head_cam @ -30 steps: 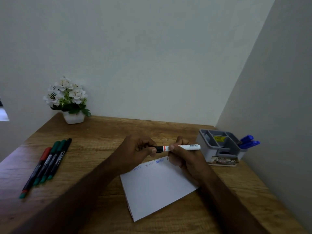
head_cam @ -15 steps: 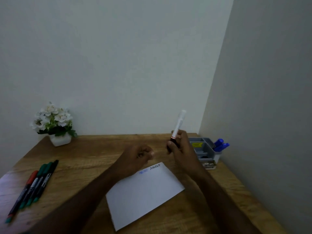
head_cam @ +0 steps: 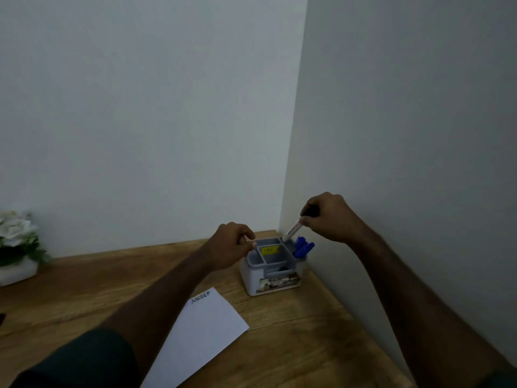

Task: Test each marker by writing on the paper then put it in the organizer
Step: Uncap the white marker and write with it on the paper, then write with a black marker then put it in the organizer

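Observation:
My right hand (head_cam: 328, 218) grips a white marker (head_cam: 292, 232) by its black cap end, tilted with its tail down at the back compartment of the grey organizer (head_cam: 270, 271). Two blue markers (head_cam: 303, 247) stick out of the organizer's right side. My left hand (head_cam: 233, 246) hovers as a loose fist at the organizer's left rim, holding nothing that I can see. The white paper (head_cam: 201, 331) lies on the desk in front, with small writing along its top edge.
The wooden desk (head_cam: 293, 331) ends at walls behind and to the right, and the organizer stands in that corner. A white pot of flowers (head_cam: 16, 247) is at the far left edge.
My right hand carried the white marker from above the paper to the organizer and tipped it tail down. The view swung right, so the markers lying on the left are out of sight.

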The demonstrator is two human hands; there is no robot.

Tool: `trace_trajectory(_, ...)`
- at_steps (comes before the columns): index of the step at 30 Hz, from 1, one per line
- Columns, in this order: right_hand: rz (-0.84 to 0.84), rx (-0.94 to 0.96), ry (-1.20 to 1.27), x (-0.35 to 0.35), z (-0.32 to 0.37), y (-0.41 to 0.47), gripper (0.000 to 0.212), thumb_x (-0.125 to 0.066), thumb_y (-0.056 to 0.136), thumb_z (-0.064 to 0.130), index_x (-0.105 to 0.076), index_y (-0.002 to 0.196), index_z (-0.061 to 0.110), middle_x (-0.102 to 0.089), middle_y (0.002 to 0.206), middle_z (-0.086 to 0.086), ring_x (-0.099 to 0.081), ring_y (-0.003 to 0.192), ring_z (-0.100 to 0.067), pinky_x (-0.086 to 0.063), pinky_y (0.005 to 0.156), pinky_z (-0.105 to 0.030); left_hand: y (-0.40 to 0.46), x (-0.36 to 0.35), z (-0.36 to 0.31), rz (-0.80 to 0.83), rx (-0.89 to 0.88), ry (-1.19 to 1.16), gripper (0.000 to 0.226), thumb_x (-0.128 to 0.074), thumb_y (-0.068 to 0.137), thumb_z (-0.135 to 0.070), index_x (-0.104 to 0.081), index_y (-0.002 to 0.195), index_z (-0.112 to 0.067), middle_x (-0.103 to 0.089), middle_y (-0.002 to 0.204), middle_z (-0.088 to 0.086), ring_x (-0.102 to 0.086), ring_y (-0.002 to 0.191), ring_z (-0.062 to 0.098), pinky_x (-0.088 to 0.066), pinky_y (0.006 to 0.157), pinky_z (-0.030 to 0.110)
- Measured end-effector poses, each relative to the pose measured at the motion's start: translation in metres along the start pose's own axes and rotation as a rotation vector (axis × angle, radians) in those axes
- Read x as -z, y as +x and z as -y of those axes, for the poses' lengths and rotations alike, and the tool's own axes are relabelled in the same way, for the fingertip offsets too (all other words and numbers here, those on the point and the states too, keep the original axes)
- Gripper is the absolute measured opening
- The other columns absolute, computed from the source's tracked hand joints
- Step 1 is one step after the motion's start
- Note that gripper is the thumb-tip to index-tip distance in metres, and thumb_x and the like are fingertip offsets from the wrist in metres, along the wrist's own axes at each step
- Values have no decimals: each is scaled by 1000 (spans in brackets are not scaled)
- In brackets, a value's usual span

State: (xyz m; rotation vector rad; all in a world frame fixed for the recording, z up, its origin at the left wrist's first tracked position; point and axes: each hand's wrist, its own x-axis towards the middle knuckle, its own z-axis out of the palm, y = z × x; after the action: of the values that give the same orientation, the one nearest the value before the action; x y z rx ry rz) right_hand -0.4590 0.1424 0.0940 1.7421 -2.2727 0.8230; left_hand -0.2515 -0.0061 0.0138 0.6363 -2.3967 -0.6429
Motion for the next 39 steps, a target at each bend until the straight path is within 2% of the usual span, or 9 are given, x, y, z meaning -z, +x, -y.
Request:
trace_trajectory(5,98,-23,-21,-15,-4,9,22,-76,81,24,-77,97,10,-76,94,-6,-69,82,-15,-60,76,-31,5,-8,1,19,13,28,18,-67,90,-28,-70,102,-15,-71,82,6,-67,74,17,-54,69,29)
trace_trajectory(9,200,-14,-80,-31,2,15,24,-75,84,31,-75,95,9,-74,94,-6,-68,81,-15,-59,74,-29,4,-7,5,23,21,64,18,-68,89,-29,-72,101,-15,-70,82,4,-64,71,14,-47,61,20)
trace_trajectory(12,235,-21,-98,-38,4,18,20,-73,86,28,-76,93,10,-75,95,-8,-68,83,-17,-58,76,-28,1,-4,6,25,29,78,17,-67,90,-28,-72,100,-16,-69,78,5,-59,64,11,-44,58,20)
trace_trajectory(15,157,-45,-33,-37,7,16,23,-73,87,33,-75,92,10,-73,91,-5,-67,80,-15,-58,75,-29,-4,3,6,13,27,92,17,-68,89,-29,-71,100,-17,-68,77,5,-57,63,9,-43,58,20)
trace_trajectory(18,-4,-29,63,-34,21,9,18,-69,89,26,-76,89,10,-74,85,-4,-65,72,-11,-53,70,-27,-14,13,5,-14,31,78,16,-68,89,-28,-72,99,-16,-69,76,7,-61,65,15,-46,61,23)
trace_trajectory(22,-45,64,160,-44,64,-8,16,-69,88,26,-76,84,12,-68,74,3,-63,67,-6,-47,66,-21,-42,31,6,-37,54,54,13,-68,89,-27,-73,95,-16,-69,73,10,-60,63,17,-46,61,25)
trace_trajectory(28,84,252,224,-100,145,-31,16,-69,86,26,-73,77,14,-65,70,4,-60,67,-11,-43,65,-21,-114,74,33,-76,169,62,6,-70,86,-26,-71,83,-21,-66,69,4,-55,58,6,-43,59,25)
trace_trajectory(35,242,444,327,-166,243,-71,24,-67,90,27,-65,112,19,-61,88,5,-50,79,-7,-36,72,-22,-226,144,82,-253,326,147,9,-70,87,-21,-71,77,-22,-60,64,-3,-52,58,6,-38,56,24)
trace_trajectory(39,268,544,376,-197,292,-87,17,-67,89,25,-67,103,16,-66,101,-2,-48,86,-8,-33,74,-21,-292,173,108,-449,487,169,4,-70,87,-21,-71,83,-23,-65,68,-2,-58,62,4,-44,61,20)
